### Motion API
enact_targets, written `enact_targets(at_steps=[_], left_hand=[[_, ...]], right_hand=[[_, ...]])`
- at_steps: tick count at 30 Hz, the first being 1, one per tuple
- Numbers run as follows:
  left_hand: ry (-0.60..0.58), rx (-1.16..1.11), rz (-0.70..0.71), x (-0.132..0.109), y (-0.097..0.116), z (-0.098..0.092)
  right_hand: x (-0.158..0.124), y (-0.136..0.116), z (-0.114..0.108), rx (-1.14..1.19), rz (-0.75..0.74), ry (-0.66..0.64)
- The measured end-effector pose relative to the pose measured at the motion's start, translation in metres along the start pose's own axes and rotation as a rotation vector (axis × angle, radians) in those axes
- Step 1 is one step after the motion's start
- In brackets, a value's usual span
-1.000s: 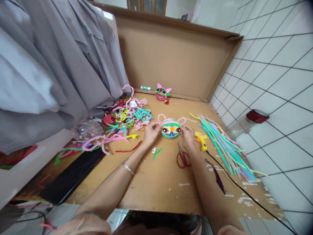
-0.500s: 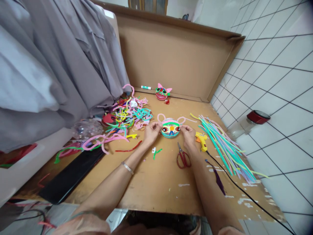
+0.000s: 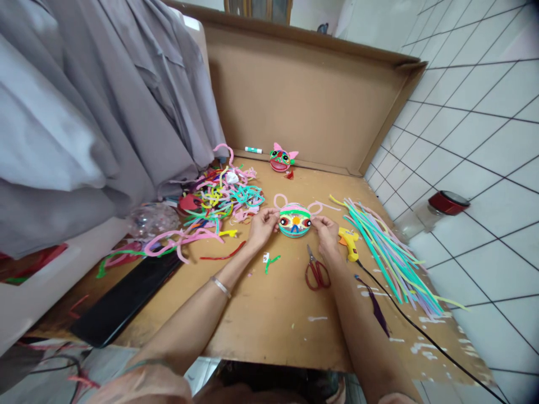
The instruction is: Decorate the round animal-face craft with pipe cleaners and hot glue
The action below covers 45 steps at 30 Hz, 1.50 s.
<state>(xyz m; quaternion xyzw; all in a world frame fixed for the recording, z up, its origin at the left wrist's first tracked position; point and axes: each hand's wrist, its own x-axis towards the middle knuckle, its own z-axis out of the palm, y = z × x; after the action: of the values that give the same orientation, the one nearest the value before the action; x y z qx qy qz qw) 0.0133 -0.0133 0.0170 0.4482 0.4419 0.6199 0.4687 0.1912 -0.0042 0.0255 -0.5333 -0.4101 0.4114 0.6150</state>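
A round animal head made of coloured pipe cleaners is held up between my two hands over the table. It has dark eyes, an orange and blue nose, green and pink bands, and pink loops standing out at its top. My left hand pinches its left side. On its right side, by the eye, the fingers of my right hand are closed. Red-handled scissors lie just below, and a yellow glue gun rests beside my right hand.
A tangle of pipe cleaners spreads at the left; a bundle of straight ones lies right. A finished-looking head and a glue stick stand by the cardboard wall. A black tray, purple tassel and jar are around.
Both hands keep their hold on the pipe-cleaner head in nearly the same pose. The whole view has shifted slightly; nothing is picked up or let go.
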Motion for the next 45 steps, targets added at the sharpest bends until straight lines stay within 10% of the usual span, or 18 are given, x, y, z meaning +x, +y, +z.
enact_targets(at_steps=[45], left_hand=[[-0.018, 0.025, 0.024, -0.009, -0.007, -0.003]], right_hand=[[-0.014, 0.007, -0.004, 0.112, 0.016, -0.06]])
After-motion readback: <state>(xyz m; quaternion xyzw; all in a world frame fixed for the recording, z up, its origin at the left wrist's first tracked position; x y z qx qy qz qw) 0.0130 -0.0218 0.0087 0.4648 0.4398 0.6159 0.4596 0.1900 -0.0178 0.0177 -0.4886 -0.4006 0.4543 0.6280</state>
